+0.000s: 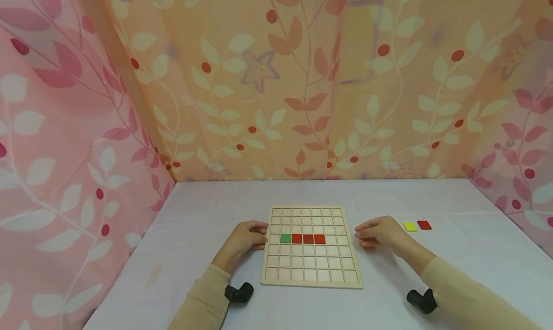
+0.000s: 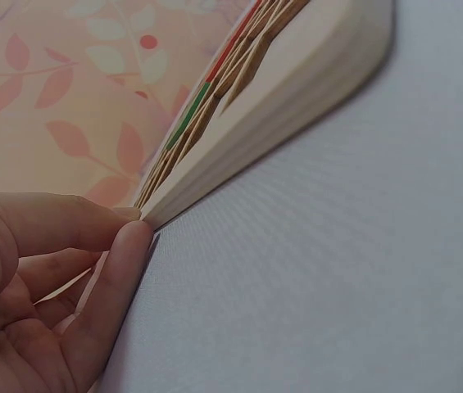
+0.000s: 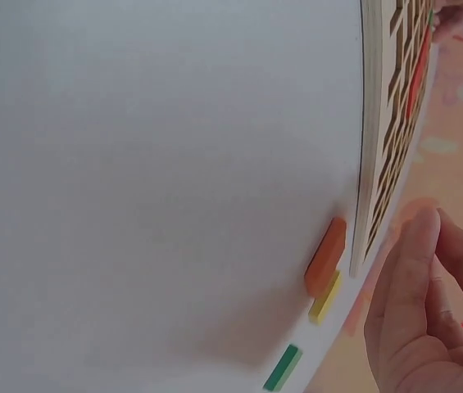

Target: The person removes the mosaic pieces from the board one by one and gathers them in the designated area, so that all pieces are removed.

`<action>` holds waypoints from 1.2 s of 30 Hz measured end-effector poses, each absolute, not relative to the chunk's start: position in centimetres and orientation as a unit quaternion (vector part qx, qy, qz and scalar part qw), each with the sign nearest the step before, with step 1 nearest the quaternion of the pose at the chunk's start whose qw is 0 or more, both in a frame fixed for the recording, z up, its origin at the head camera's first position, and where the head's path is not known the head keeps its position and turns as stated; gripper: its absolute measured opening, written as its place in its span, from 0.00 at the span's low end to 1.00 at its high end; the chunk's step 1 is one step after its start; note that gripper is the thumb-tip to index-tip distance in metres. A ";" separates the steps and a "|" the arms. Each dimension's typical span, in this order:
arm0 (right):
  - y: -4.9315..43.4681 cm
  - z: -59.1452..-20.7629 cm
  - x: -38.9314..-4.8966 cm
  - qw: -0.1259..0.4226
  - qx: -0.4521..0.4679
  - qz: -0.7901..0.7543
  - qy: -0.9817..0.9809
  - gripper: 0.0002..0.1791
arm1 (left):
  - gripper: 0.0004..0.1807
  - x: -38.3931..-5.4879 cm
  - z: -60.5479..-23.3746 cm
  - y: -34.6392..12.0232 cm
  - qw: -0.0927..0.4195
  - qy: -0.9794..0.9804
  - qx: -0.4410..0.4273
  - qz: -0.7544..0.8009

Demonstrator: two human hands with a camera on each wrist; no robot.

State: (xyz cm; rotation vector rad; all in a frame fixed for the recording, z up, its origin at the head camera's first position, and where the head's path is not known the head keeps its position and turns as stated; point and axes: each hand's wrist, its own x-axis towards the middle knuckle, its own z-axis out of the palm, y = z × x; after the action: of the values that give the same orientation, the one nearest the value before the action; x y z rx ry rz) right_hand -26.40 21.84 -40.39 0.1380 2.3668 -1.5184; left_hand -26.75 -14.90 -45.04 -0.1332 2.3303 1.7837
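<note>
A pale wooden grid board (image 1: 314, 277) lies on the white table. One green tile (image 1: 285, 238) and three red tiles (image 1: 308, 239) sit side by side in its middle row. My left hand (image 1: 247, 239) grips the board's left edge between thumb and finger, the tips meeting at the rim in the left wrist view. Just off the board's right edge hovers my right hand (image 1: 380, 232); its thumb and fingertips come together, with nothing visible between them. Beneath it in the right wrist view lie an orange tile (image 3: 325, 258), a yellow tile (image 3: 324, 298) and a green tile (image 3: 283, 368).
Farther right on the table, another yellow tile (image 1: 410, 226) lies beside a red tile (image 1: 424, 225). Leaf-patterned curtains (image 1: 259, 104) border the table at the back and both sides. Black devices (image 1: 239, 293) are worn at both wrists.
</note>
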 end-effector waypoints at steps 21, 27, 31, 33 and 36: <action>16.4 -41.2 -27.3 0.198 0.015 -0.563 0.802 0.14 | 0.22 -26.9 -45.3 -14.9 0.099 0.786 -0.043 0.609; 15.9 -41.6 -27.6 0.201 0.017 -0.563 0.801 0.15 | 0.22 -27.0 -45.5 -14.8 0.099 0.785 -0.044 0.610; 15.6 -41.7 -27.7 0.202 0.005 -0.557 0.806 0.16 | 0.22 -27.0 -45.5 -14.7 0.098 0.787 -0.047 0.607; 15.4 -41.6 -27.7 0.201 0.005 -0.555 0.807 0.15 | 0.22 -27.0 -45.6 -14.7 0.097 0.787 -0.048 0.607; 15.1 -41.6 -27.8 0.201 0.010 -0.557 0.805 0.14 | 0.22 -27.0 -45.6 -14.7 0.097 0.788 -0.049 0.606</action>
State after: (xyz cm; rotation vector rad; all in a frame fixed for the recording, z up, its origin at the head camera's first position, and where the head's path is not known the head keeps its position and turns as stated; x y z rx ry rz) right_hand -27.79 15.12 -41.64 0.0280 2.2503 -1.5574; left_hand -27.05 -14.72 -45.56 -0.1447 2.3332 1.7961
